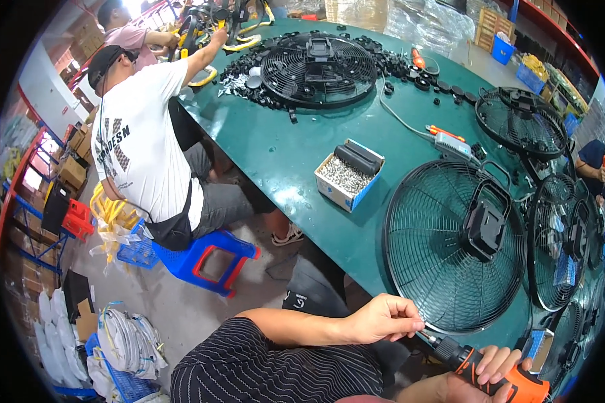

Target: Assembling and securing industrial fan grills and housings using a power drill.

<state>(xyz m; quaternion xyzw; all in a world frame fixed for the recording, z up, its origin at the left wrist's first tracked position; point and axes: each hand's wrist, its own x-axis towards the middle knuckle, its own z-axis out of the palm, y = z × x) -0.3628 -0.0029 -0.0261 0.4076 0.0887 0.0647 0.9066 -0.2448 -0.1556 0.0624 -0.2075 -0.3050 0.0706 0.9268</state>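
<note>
Right grip (494, 363) clamps driver (456, 354); left grip (386, 318) pinched (contents unclear) near round wire guard (431, 265).

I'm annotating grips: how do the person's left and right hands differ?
The left hand pinches beside the tip of the orange-and-black power screwdriver, while the right hand wraps around its body. In view, the left hand overlaps the rim of the nearest fan grille; the right hand lies lower. Both are bare.

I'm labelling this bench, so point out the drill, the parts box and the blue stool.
Drill (458, 358): head view, on its black front housing.
Parts box (334, 193): head view, on its front wall.
Blue stool (185, 266): head view, on its blue side.
</note>
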